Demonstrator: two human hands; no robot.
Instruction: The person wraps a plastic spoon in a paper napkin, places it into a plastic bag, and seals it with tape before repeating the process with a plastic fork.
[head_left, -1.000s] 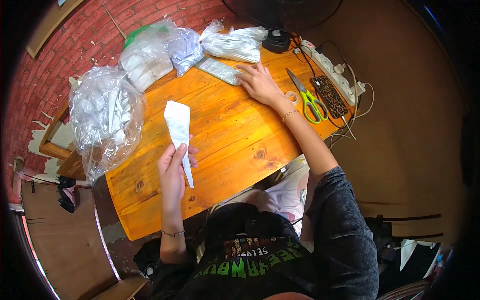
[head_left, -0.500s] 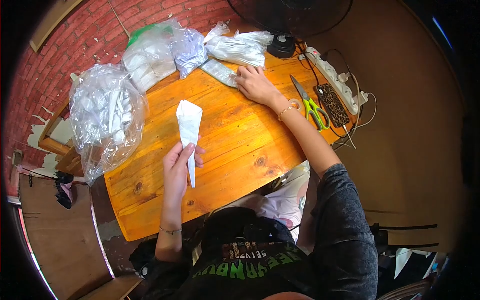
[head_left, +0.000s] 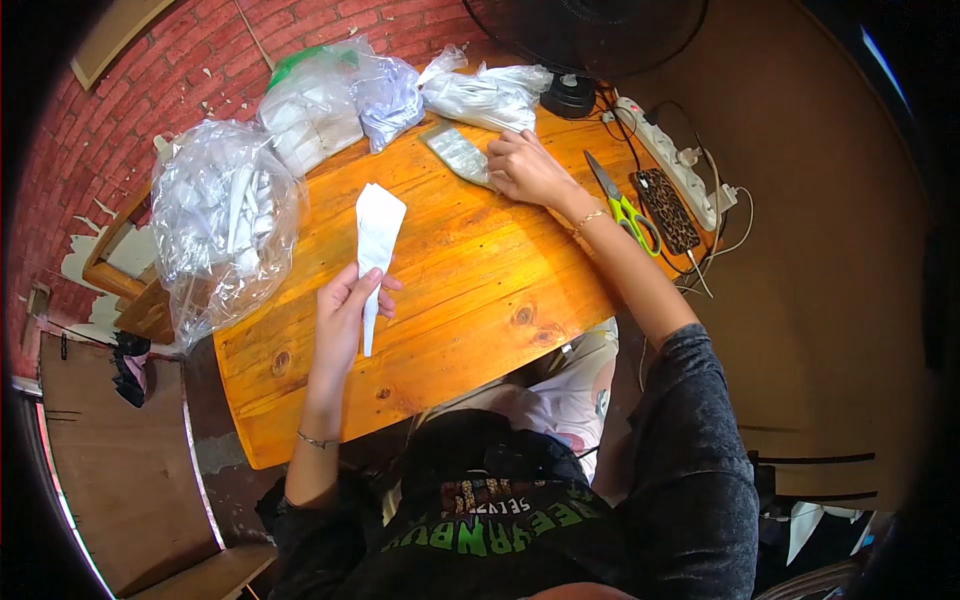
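Note:
My left hand (head_left: 348,302) is closed around the narrow lower part of a white paper folded into a cone shape (head_left: 378,228). The cone's wide end points up, away from me, and its thin tail hangs below my fingers. Over the far side of the table, my right hand (head_left: 522,168) has its fingers curled at the right end of a flat, clear plastic packet (head_left: 456,155). The fingertips are partly hidden, and the packet lies on the wood.
Clear plastic bags with white folded pieces (head_left: 225,215) stand along the back and left of the wooden table (head_left: 440,300). Green-handled scissors (head_left: 632,218), a leopard-print phone (head_left: 666,210), a power strip (head_left: 668,150) with cables and a fan (head_left: 570,95) are at the right.
The packet has shifted slightly toward me and to the right along with my right hand. My left hand has moved slightly up and left with the folded paper. The view has shifted a little.

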